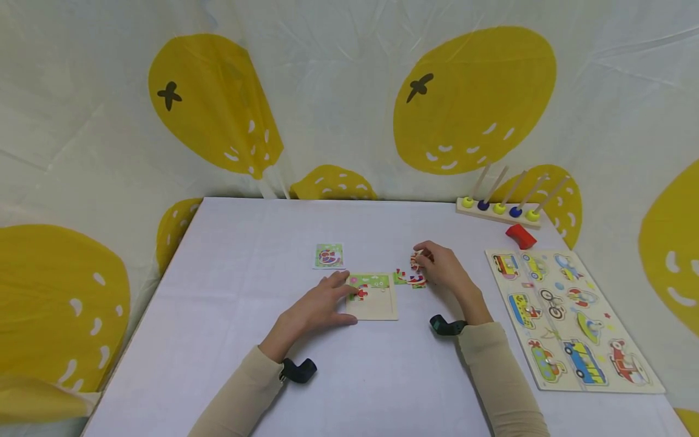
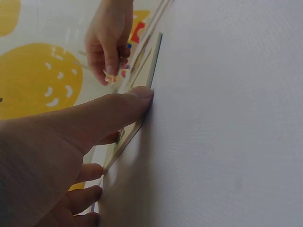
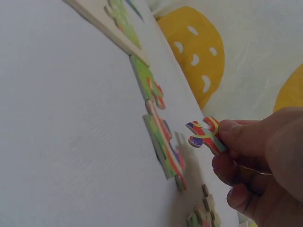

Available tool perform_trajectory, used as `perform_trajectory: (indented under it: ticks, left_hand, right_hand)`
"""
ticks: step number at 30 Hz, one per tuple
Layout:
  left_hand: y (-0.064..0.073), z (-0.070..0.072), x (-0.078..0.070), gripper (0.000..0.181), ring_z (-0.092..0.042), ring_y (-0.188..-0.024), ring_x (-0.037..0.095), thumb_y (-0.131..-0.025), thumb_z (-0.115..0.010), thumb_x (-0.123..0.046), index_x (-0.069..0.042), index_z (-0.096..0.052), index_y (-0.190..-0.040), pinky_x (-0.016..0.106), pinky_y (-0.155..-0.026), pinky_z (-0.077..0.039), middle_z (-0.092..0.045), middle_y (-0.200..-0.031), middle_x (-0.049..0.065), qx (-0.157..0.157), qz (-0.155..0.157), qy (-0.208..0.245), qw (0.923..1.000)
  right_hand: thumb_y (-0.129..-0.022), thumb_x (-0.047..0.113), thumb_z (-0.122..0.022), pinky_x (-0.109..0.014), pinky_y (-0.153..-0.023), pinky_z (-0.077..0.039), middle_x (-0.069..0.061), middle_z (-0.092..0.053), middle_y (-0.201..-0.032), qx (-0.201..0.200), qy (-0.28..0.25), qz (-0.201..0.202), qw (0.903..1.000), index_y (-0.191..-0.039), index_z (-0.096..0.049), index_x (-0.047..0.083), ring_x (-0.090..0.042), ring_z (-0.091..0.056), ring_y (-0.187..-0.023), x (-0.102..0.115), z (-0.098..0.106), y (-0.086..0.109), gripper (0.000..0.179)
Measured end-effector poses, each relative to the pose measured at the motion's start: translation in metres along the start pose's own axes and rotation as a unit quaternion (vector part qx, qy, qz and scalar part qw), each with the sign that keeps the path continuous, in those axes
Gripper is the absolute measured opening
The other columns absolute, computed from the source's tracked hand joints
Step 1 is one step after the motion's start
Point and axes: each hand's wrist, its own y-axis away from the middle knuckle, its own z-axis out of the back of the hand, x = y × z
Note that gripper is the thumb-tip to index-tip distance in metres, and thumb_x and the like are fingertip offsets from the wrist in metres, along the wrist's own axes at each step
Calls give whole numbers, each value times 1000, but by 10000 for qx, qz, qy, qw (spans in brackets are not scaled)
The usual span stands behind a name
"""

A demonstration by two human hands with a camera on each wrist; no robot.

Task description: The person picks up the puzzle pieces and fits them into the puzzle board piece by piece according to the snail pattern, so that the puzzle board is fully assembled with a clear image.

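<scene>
My right hand (image 1: 446,267) pinches a small jigsaw piece (image 3: 206,135) between thumb and fingers, above the table and to the right of the puzzle board. Red, blue and yellow show on the piece. With fingers spread, my left hand (image 1: 319,302) rests along the left side of the wooden puzzle board (image 1: 382,312); its thumb (image 2: 140,92) lies at the front edge. Inside the board, a green strip of pieces lines the back, and a red piece (image 1: 361,292) lies near the left index finger. Loose jigsaw pieces (image 3: 163,137) lie beside the board's right edge.
A small picture card (image 1: 329,256) lies behind the board. At the right lies a large vehicle puzzle (image 1: 568,321). Behind it are a red block (image 1: 521,237) and a peg stand (image 1: 498,213) with yellow and blue beads. A patterned curtain (image 1: 338,91) hangs behind the table.
</scene>
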Motion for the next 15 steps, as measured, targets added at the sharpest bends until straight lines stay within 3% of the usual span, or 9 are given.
perform_trajectory:
  ticks: [8,15]
  left_hand:
    - [-1,-1,0,63,-30,-152,27,-86,-77,-46,-21,-58,-140,50,-124,-26,-33,-163,9,-3,11,27,10000]
    - [-1,-1,1,62,-31,-151,27,-86,-77,-47,-21,-58,-139,50,-124,-27,-33,-162,9,-12,14,18,10000]
  right_hand:
    - [-99,24,-63,-28,-72,-48,-10,-68,-99,-49,-300,27,9995,-120,-64,6,-21,-58,-87,14,-1,2,27]
    - [-97,25,-68,-25,-68,-49,-8,-70,-94,200,-449,188,9986,-108,-67,6,-18,-58,-82,31,-9,4,22]
